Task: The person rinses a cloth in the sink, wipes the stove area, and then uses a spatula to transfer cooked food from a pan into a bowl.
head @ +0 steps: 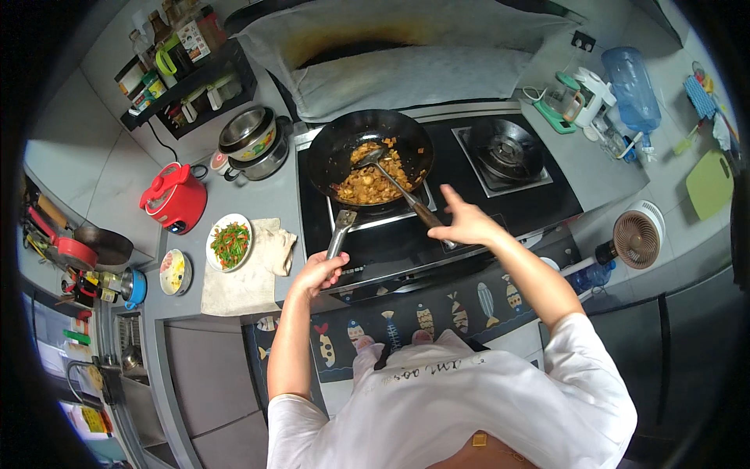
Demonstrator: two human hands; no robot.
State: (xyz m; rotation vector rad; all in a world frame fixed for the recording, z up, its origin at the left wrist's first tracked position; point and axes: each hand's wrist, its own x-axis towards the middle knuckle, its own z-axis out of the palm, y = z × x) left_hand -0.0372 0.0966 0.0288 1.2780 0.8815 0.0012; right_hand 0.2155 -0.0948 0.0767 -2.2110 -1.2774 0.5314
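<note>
My left hand (319,273) grips the metal handle (340,235) of a black wok (328,143) on the left burner. Chopped browned food (375,183), in chunks with some sauce, lies in the wok. A metal ladle or spatula (389,174) rests in it, its wooden grip (426,214) sloping out over the wok's near right rim. My right hand (466,220) hovers by the end of that grip, fingers spread. The thumb overlaps the grip in the picture; whether it touches cannot be told.
Left of the black glass hob (515,202) are a plate of green and orange vegetable strips (229,245) on a cloth (234,293), a bowl (175,272), a red cooker (174,199) and stacked pots (258,158). A black pan-shaped piece (507,149) covers the right burner. A fan (638,234) stands right.
</note>
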